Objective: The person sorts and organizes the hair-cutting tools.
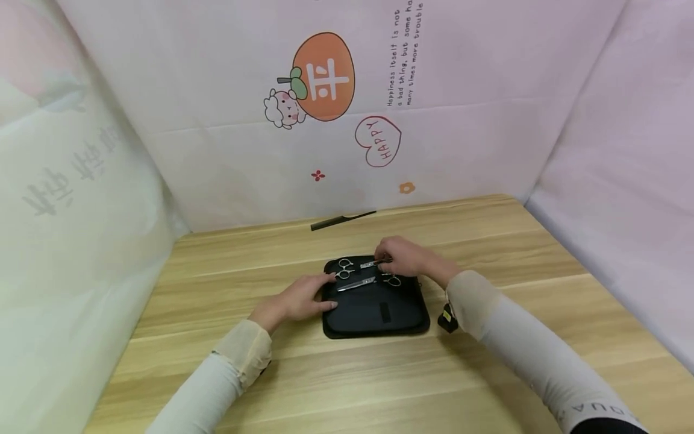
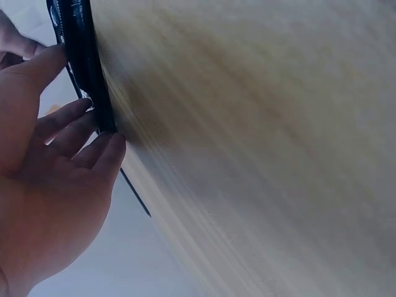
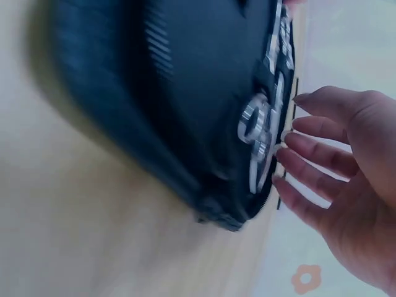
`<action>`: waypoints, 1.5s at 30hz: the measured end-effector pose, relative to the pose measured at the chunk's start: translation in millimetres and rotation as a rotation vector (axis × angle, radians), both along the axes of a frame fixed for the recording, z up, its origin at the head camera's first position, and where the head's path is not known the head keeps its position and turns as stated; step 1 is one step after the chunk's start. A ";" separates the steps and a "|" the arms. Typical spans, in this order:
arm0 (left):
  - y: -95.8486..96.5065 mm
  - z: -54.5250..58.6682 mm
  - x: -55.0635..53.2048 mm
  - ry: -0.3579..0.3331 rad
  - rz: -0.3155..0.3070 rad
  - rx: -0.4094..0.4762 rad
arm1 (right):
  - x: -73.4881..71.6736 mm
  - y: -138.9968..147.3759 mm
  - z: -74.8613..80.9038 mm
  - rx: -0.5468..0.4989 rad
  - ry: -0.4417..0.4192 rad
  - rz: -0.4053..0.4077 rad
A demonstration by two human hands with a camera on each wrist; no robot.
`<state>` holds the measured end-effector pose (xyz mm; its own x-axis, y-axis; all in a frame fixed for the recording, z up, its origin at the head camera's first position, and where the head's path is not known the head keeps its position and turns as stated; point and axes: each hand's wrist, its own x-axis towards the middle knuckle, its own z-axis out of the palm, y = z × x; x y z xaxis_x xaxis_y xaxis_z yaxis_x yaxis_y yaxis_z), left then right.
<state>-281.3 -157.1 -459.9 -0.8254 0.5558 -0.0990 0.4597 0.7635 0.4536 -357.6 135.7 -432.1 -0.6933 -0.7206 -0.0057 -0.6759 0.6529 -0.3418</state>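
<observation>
Since the head view shows me the whole place, I begin from it: the black case (image 1: 352, 316) lies flat on the counter (image 1: 368, 386), and two pairs of scissors lie on it, the upper scissors (image 1: 368, 264) with rings to the left, the lower scissors (image 1: 355, 284) with rings to the right. The left hand (image 1: 303, 296) is at the left side of the case, the right hand (image 1: 403, 256) over its far right part, covering the blade end of the upper scissors. For good work, I would steady the case with the left and guide the scissors slowly, along their length, keeping fingertips away from the blades. The comb (image 1: 328, 223) lies near the far edge, where the printed sheet (image 1: 461, 120) rises, so I would not push far that way; to both sides and nearer to me the counter gives wide room.

From the left wrist view, the left thumb is spread from the other fingers, and they touch the rim without squeezing hard, I judge.

In the right wrist view, the right fingers are slightly bent beside the case's edge; whether they pinch the upper scissors, I cannot tell.
</observation>
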 end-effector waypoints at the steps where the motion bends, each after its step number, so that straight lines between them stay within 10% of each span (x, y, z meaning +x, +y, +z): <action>1: -1.1 -0.2 -0.5 -0.005 -0.001 0.001 | -5.7 -1.6 2.4 0.008 0.000 -0.009; 17: -9.6 -0.7 -5.2 -0.050 -0.043 0.011 | -91.9 -42.3 5.9 0.175 -0.076 -0.166; 30: -14.9 2.7 -9.7 -0.092 -0.040 0.000 | -101.2 -44.1 -4.2 0.333 -0.234 -0.297; 45: -17.1 4.8 -11.4 -0.129 -0.017 -0.001 | -103.9 -38.5 -4.6 0.330 -0.095 -0.188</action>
